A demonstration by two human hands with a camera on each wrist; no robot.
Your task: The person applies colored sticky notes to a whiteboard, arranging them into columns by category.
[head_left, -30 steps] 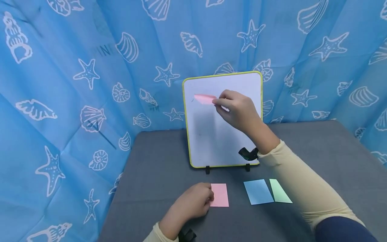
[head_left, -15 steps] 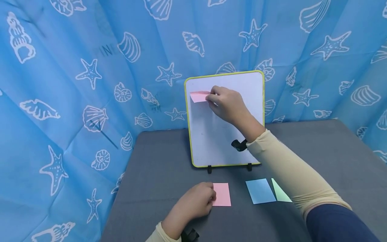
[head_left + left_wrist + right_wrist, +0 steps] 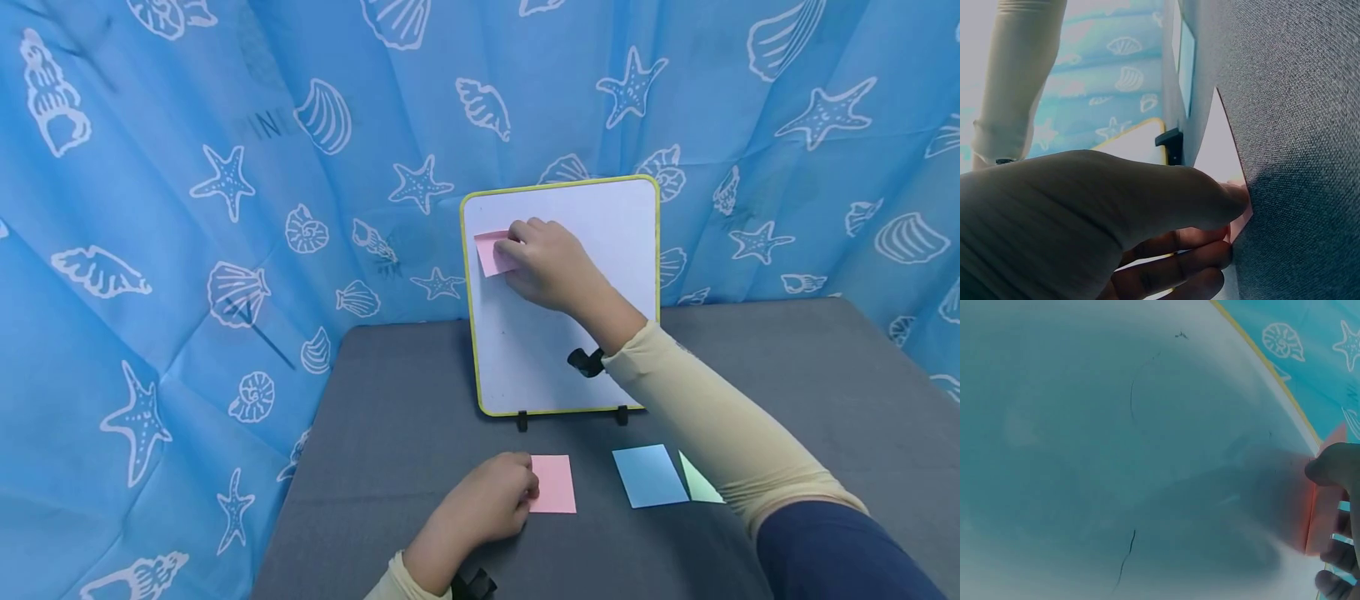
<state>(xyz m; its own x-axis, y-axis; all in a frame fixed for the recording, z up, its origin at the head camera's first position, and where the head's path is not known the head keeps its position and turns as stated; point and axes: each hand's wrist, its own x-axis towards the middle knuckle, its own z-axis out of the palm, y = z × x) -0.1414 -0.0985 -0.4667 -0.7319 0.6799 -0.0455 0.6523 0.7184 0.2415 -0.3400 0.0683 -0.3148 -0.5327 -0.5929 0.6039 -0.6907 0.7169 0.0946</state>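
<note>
High on the left side of a yellow-rimmed whiteboard, my right hand pinches a pink sticky note. In the right wrist view the thumb lies on one side of this note and the curled fingers on the other. The note's free part stands out from the board, its far edge at the white surface. Down on the table, my left hand grips the left edge of a second pink sticky note. The left wrist view shows the thumb on its corner, the other fingers curled below.
Right of the lower pink note lie a blue sticky note and a green one, partly hidden by the right sleeve. Black feet hold the board on the grey table. A blue shell-print curtain hangs behind.
My right hand has moved left with the pink note to the board's upper left, then slightly down, the note tipping downward. My left hand has stayed at the lower pink note.
</note>
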